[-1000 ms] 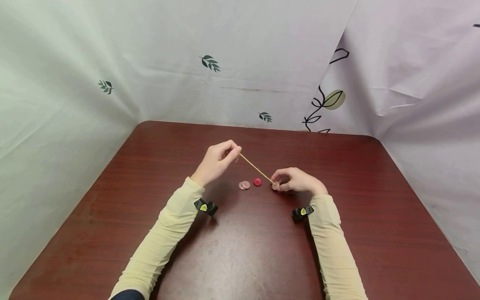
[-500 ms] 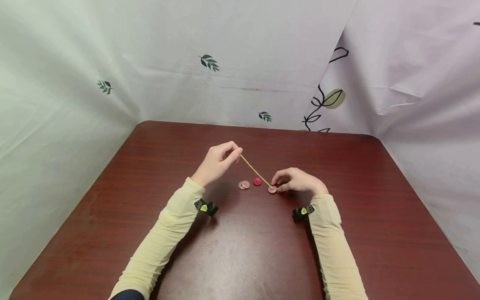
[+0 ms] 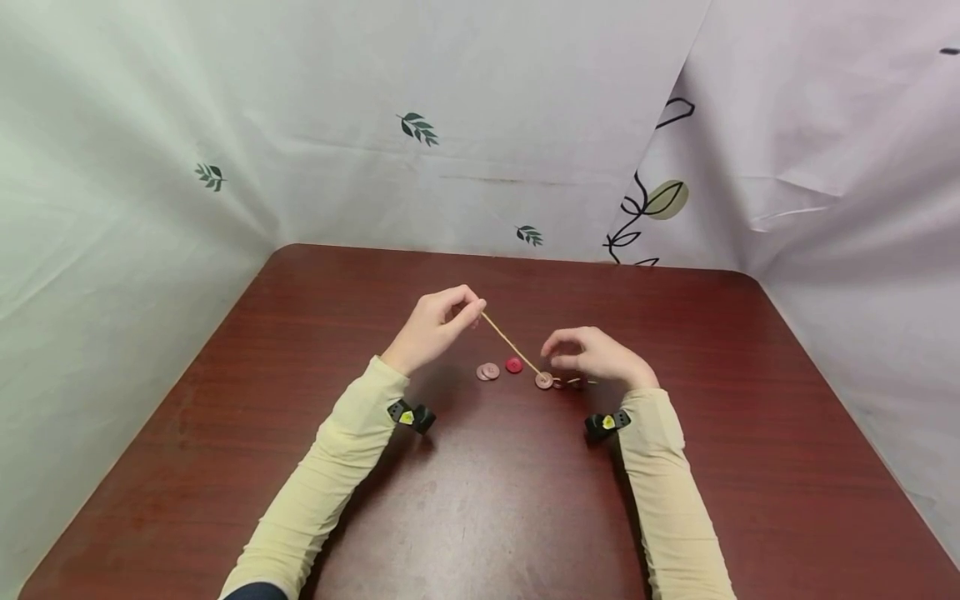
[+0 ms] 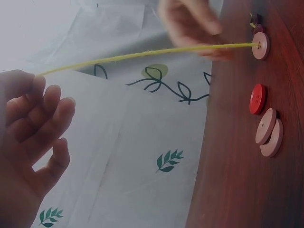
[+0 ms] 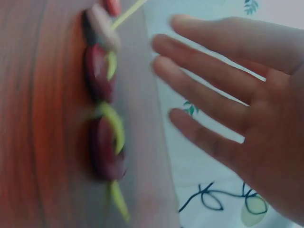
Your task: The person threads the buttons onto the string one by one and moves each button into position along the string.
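Note:
My left hand (image 3: 433,327) pinches the end of a yellow string (image 3: 512,342) between thumb and finger, raised over the table. From there the string slants down, taut, to a pale pink button (image 3: 544,381) threaded on it. Beyond this button, two dark red buttons (image 5: 100,147) are strung on the same string in the right wrist view, its loose tail (image 5: 118,202) sticking out past them. Just above the strung buttons is my right hand (image 3: 596,354), fingers apart and holding nothing.
A bright red button (image 3: 513,365) lies on the brown table (image 3: 465,517) left of the strung ones. Further left, two pale pink buttons (image 4: 266,126) overlap. A white cloth (image 3: 480,133) with leaf prints hangs behind the table.
The right hand has let go of the pink button and lifted slightly away from it. That button now lies lower and a little further left, uncovered. The left hand has barely moved.

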### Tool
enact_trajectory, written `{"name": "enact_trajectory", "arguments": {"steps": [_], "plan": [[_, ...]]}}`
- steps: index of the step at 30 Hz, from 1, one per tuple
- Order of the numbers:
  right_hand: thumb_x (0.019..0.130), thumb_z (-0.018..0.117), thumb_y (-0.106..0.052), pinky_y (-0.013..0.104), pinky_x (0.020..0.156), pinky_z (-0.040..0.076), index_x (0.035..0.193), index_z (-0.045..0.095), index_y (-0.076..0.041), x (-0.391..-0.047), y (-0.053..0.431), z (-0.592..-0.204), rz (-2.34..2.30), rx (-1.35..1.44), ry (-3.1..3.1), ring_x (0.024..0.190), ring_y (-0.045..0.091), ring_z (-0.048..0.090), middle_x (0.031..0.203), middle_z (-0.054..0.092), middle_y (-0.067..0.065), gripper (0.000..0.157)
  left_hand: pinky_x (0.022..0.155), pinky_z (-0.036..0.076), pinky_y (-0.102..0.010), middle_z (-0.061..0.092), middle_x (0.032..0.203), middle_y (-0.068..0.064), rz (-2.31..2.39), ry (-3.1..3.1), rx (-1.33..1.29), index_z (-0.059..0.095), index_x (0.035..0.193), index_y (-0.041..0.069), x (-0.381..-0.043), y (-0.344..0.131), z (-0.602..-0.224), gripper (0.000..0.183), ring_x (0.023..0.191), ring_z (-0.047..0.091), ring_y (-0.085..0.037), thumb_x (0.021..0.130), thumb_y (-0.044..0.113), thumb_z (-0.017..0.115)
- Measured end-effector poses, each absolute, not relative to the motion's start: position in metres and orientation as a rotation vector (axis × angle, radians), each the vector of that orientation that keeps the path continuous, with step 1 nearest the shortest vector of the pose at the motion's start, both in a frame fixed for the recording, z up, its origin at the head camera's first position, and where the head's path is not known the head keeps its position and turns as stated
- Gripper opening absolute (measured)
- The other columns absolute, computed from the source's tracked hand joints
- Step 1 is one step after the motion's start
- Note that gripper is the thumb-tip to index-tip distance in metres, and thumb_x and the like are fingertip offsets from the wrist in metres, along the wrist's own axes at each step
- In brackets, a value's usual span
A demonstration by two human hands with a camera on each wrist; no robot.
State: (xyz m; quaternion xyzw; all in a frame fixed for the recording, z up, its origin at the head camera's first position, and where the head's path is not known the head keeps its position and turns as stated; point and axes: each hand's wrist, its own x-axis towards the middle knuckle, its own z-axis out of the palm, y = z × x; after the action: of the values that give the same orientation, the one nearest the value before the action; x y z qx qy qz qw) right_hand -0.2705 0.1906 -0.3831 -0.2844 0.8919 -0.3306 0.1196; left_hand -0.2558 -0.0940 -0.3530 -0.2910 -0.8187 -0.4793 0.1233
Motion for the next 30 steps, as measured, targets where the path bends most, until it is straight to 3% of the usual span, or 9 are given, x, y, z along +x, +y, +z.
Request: {"name": "enact_trajectory", "arguments": {"steps": [7,12,16,19,21,24,27,30], "plan": [[0.094,0.062,-0.014,0.042,0.092,0.050,0.106,0.068,-0.012,-0.261,0.168,-0.362,-1.328,-0.848,2.648,0.101,0.022,0.065,0.110,0.069,0.011,0.014,0.062,0.044,-0.032,0.062,0.076,-0.005,-1.411,-2.416,-0.852,0.064,0.086,0.013,-0.255,-0.093,-0.352,0.014,0.064,0.054,-0.023,0.096,0.021,0.061],[0.095,0.062,-0.017,0.035,0.093,0.050,0.110,0.067,-0.011,-0.248,0.152,-0.345,-1.489,-0.831,2.633,0.105,0.025,0.065,0.109,0.069,0.005,0.017,0.062,0.043,-0.029,0.062,0.076,-0.004,-1.397,-2.422,-0.860,0.065,0.088,0.012,-0.255,-0.094,-0.352,0.012,0.064,0.054,-0.024,0.096,0.020,0.061],[0.095,0.061,-0.019,0.037,0.093,0.050,0.114,0.063,-0.013,-0.244,0.136,-0.345,-1.574,-0.825,2.613,0.105,0.021,0.066,0.111,0.069,0.007,0.020,0.061,0.042,-0.026,0.062,0.077,-0.004,-1.363,-2.425,-0.861,0.066,0.089,0.011,-0.253,-0.093,-0.353,0.011,0.064,0.052,-0.017,0.096,0.019,0.061],[0.096,0.061,-0.018,0.038,0.094,0.049,0.120,0.058,-0.011,-0.240,0.123,-0.346,-1.613,-0.846,2.546,0.106,0.022,0.067,0.112,0.070,0.010,0.025,0.061,0.043,-0.030,0.063,0.078,-0.005,-1.351,-2.414,-0.884,0.067,0.090,0.010,-0.253,-0.091,-0.355,0.012,0.065,0.051,-0.016,0.096,0.019,0.061],[0.096,0.061,-0.016,0.033,0.090,0.050,0.123,0.055,-0.009,-0.239,0.117,-0.347,-1.620,-0.861,2.498,0.102,0.025,0.067,0.109,0.070,0.013,0.028,0.062,0.044,-0.032,0.064,0.078,-0.005,-1.354,-2.401,-0.912,0.067,0.089,0.010,-0.253,-0.090,-0.356,0.011,0.065,0.052,-0.017,0.095,0.018,0.061],[0.095,0.062,-0.015,0.026,0.079,0.050,0.121,0.056,-0.009,-0.238,0.113,-0.348,-1.615,-0.835,2.485,0.082,0.025,0.068,0.093,0.071,0.014,0.028,0.062,0.045,-0.030,0.064,0.077,-0.003,-1.333,-2.386,-0.940,0.067,0.089,0.011,-0.253,-0.088,-0.356,0.009,0.065,0.053,-0.017,0.094,0.017,0.063],[0.093,0.065,-0.018,0.023,0.065,0.045,0.113,0.061,-0.010,-0.238,0.114,-0.348,-1.598,-0.756,2.542,0.060,0.019,0.058,0.077,0.065,0.007,0.022,0.063,0.044,-0.026,0.063,0.077,-0.001,-1.302,-2.381,-0.944,0.067,0.089,0.010,-0.253,-0.088,-0.355,0.007,0.067,0.053,-0.015,0.092,0.017,0.066],[0.091,0.068,-0.020,0.022,0.056,0.039,0.106,0.066,-0.010,-0.238,0.116,-0.347,-1.588,-0.687,2.595,0.053,0.012,0.048,0.071,0.059,-0.001,0.018,0.065,0.045,-0.027,0.064,0.079,-0.001,-1.285,-2.384,-0.952,0.066,0.090,0.010,-0.253,-0.087,-0.355,0.007,0.070,0.054,-0.013,0.091,0.017,0.068]]}}
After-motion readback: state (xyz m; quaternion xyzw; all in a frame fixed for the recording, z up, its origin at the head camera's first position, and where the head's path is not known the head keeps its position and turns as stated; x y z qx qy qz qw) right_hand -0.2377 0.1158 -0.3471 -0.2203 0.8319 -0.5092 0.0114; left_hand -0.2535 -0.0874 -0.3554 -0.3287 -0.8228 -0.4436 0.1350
